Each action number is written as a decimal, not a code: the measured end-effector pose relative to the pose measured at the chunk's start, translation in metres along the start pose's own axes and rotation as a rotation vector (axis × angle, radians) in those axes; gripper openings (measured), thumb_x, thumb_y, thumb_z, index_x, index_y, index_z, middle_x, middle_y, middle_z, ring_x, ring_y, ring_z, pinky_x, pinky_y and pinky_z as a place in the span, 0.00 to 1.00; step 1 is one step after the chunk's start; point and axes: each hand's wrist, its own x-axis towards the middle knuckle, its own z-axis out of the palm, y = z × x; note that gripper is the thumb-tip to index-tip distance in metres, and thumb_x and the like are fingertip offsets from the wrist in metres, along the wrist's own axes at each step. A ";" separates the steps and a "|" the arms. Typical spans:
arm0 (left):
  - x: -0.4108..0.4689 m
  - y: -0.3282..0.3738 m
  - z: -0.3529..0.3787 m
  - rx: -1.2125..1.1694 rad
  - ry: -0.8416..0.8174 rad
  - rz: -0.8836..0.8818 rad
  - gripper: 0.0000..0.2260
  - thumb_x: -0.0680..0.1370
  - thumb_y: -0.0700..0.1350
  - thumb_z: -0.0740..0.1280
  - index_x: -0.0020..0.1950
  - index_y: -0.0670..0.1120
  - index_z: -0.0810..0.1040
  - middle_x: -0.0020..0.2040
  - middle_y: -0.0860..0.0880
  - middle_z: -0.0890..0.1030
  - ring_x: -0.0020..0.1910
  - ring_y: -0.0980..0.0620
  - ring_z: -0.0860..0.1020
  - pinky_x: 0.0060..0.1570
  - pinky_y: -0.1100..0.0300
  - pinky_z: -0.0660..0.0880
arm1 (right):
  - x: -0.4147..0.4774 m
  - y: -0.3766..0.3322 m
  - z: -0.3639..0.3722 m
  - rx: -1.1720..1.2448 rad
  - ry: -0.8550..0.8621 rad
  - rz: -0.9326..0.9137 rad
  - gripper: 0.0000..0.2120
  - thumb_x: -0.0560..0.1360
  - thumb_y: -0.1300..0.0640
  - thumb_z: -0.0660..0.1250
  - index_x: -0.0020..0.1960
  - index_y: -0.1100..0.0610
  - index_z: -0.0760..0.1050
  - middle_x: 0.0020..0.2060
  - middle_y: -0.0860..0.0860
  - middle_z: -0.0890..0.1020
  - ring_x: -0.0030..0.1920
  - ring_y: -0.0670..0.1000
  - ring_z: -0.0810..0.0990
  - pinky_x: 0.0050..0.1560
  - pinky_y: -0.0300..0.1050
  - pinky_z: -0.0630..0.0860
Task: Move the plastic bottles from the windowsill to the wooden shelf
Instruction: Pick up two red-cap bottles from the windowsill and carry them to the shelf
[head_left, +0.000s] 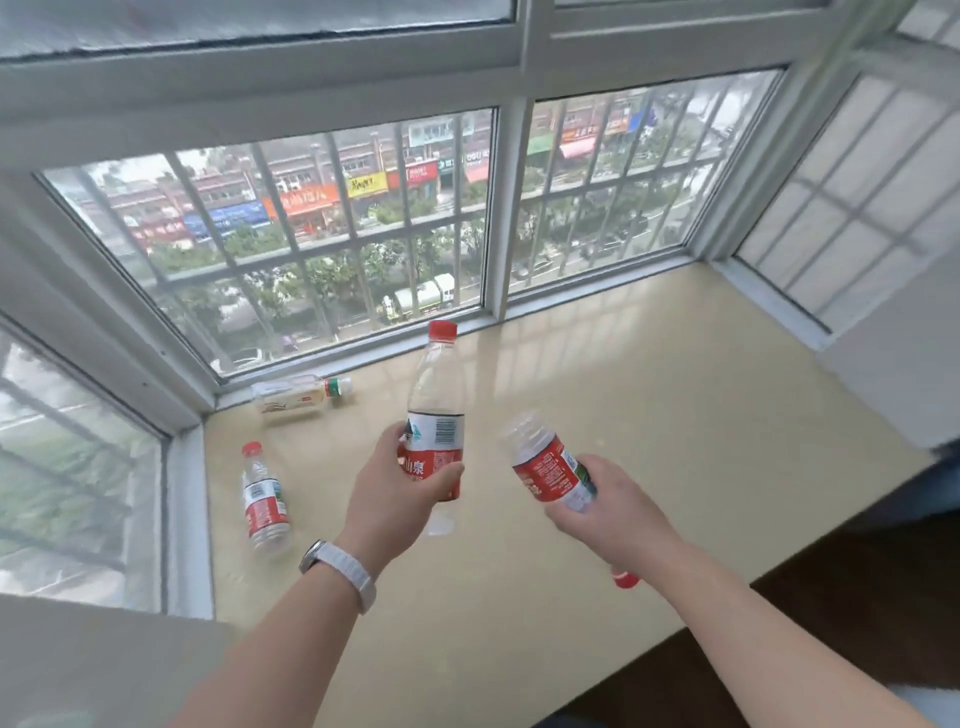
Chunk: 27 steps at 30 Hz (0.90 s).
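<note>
My left hand grips a tall clear bottle with a red cap and red label, held upright above the beige windowsill. My right hand holds a second red-labelled bottle tilted, base pointing up and away, its red cap showing below my wrist. A third red-capped bottle lies on the sill at the left. A bottle with a pale label lies on its side near the window corner. The wooden shelf is not in view.
Barred window panes enclose the sill at the back, left and right. A white wall corner juts in at the right. Dark floor lies below the sill's near edge. A watch is on my left wrist.
</note>
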 end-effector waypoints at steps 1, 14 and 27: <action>-0.006 0.006 0.000 -0.004 -0.010 0.026 0.25 0.71 0.53 0.77 0.63 0.59 0.68 0.50 0.59 0.80 0.43 0.60 0.81 0.36 0.69 0.72 | -0.011 -0.002 -0.006 0.028 0.036 0.001 0.12 0.65 0.41 0.69 0.46 0.43 0.73 0.42 0.44 0.79 0.40 0.46 0.80 0.41 0.56 0.82; -0.046 0.064 0.067 -0.057 -0.183 0.251 0.25 0.69 0.53 0.78 0.61 0.60 0.72 0.50 0.58 0.81 0.40 0.61 0.81 0.43 0.57 0.79 | -0.111 0.021 -0.081 0.188 0.321 0.071 0.14 0.69 0.45 0.74 0.51 0.40 0.73 0.47 0.42 0.82 0.43 0.39 0.81 0.49 0.44 0.79; -0.085 0.169 0.247 -0.002 -0.440 0.419 0.28 0.69 0.51 0.79 0.66 0.56 0.71 0.52 0.56 0.82 0.42 0.63 0.81 0.39 0.64 0.78 | -0.173 0.167 -0.193 0.383 0.575 0.208 0.16 0.69 0.44 0.74 0.51 0.35 0.70 0.50 0.39 0.81 0.49 0.39 0.80 0.53 0.43 0.76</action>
